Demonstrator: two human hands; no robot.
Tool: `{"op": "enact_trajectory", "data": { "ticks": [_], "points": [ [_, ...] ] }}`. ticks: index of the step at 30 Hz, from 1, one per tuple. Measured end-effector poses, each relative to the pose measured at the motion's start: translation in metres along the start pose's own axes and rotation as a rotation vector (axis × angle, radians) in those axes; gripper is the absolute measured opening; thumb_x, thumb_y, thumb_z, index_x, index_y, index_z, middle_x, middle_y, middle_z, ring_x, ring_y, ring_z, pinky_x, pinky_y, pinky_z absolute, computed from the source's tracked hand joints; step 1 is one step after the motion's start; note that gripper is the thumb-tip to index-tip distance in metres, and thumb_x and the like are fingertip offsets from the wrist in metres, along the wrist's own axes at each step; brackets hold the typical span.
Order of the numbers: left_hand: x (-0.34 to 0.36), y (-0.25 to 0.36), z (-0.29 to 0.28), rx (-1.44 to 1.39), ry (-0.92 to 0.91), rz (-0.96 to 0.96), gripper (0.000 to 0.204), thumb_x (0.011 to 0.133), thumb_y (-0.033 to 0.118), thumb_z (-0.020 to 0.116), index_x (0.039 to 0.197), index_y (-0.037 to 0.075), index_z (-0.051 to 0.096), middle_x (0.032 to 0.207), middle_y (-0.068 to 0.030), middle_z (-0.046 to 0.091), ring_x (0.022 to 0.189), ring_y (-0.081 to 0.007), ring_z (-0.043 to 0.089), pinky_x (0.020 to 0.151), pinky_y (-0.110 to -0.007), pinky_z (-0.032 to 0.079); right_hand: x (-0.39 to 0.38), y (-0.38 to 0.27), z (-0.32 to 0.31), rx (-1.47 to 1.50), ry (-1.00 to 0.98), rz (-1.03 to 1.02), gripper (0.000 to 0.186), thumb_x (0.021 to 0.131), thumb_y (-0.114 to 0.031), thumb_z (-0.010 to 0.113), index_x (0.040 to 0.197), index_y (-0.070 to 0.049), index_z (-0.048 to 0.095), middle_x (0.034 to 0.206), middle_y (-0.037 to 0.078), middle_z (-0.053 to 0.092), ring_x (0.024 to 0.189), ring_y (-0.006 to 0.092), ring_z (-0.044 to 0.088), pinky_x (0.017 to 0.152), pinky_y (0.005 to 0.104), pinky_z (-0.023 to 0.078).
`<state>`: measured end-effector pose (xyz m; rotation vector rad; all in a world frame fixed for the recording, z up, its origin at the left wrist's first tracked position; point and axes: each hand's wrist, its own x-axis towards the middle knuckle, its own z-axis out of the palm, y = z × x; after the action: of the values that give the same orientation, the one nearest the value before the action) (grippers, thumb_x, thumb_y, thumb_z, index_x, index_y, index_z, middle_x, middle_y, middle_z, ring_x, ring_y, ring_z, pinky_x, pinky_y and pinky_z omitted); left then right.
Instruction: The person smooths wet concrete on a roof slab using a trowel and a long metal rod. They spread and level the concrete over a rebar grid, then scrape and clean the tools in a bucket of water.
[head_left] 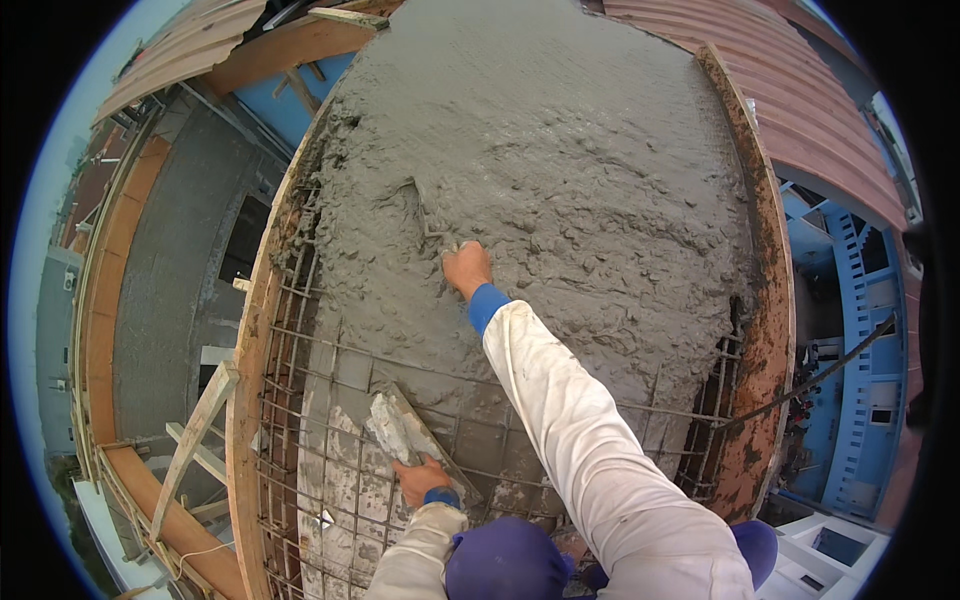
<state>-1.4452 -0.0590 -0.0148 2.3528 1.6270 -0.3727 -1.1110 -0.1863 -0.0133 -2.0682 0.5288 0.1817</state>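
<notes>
Wet grey concrete point(560, 130) spreads ahead of me, rough and lumpy on its near side and smoother farther off. My right hand point(468, 268) reaches out over it, closed round the handle of a trowel point(416, 207) whose blade is partly sunk in the mix. Close to my body, my left hand point(424, 481) grips a long flat float point(428, 432) with pale concrete caked on its upper side. The float lies low over the steel rebar grid point(345, 495); whether it touches the bars, I cannot tell. My fingers partly hide both handles.
Wooden formwork boards edge the slab on the left point(247, 440) and right point(770, 330). A dark cable point(820, 380) crosses the right board. Timber braces point(195, 445) stand outside at left. Corrugated roofing point(760, 70) lies beyond at right, with a drop to a blue building point(855, 330).
</notes>
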Motion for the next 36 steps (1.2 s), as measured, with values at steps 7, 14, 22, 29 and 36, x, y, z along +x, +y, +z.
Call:
{"op": "enact_trajectory", "data": {
  "ticks": [7,14,22,29,36],
  "points": [
    [-0.003,-0.004,-0.002,0.014,0.029,0.077,0.067,0.087,0.035,0.072,0.141,0.006,0.045,0.110,-0.0217,0.070,0.100,-0.0398,0.068,0.085,-0.049,0.054,-0.005,0.080,-0.106,-0.067,0.136,0.001,0.035,0.080,-0.028,0.073,0.093,0.004,0.071,0.095,0.027,0.070,0.095,0.0439,0.067,0.081,0.0477,0.053],
    [0.004,-0.013,0.011,-0.004,0.067,0.179,0.069,0.090,0.038,0.066,0.145,0.004,0.040,0.109,-0.0242,0.070,0.101,-0.0412,0.067,0.086,-0.050,0.054,-0.024,0.172,-0.221,-0.102,0.265,0.003,0.033,0.080,-0.028,0.073,0.093,0.003,0.072,0.094,0.027,0.070,0.091,0.0440,0.068,0.080,0.0476,0.053],
    [0.002,-0.011,0.012,0.026,0.079,0.150,0.070,0.092,0.040,0.064,0.146,0.005,0.039,0.115,-0.0231,0.068,0.104,-0.0424,0.066,0.089,-0.052,0.052,-0.056,0.293,-0.379,-0.084,0.571,0.318,0.035,0.081,-0.025,0.073,0.093,0.008,0.070,0.097,0.029,0.070,0.095,0.0444,0.068,0.083,0.0469,0.053],
    [0.024,-0.020,0.030,0.049,0.083,0.171,0.070,0.092,0.041,0.063,0.148,0.006,0.038,0.118,-0.0213,0.068,0.105,-0.0415,0.066,0.091,-0.053,0.051,-0.086,0.234,-0.319,0.117,0.552,0.206,0.037,0.080,-0.027,0.073,0.094,0.006,0.069,0.092,0.030,0.068,0.094,0.0457,0.066,0.080,0.0481,0.052],
    [0.066,-0.035,0.057,0.158,0.223,0.297,0.075,0.094,0.053,0.057,0.142,-0.003,0.044,0.114,-0.0232,0.068,0.098,-0.0396,0.069,0.086,-0.048,0.055,-0.053,0.242,-0.311,-0.040,0.347,0.289,0.040,0.081,-0.029,0.071,0.104,0.003,0.070,0.116,0.029,0.066,0.111,0.0435,0.063,0.094,0.0464,0.051]
  ]
}}
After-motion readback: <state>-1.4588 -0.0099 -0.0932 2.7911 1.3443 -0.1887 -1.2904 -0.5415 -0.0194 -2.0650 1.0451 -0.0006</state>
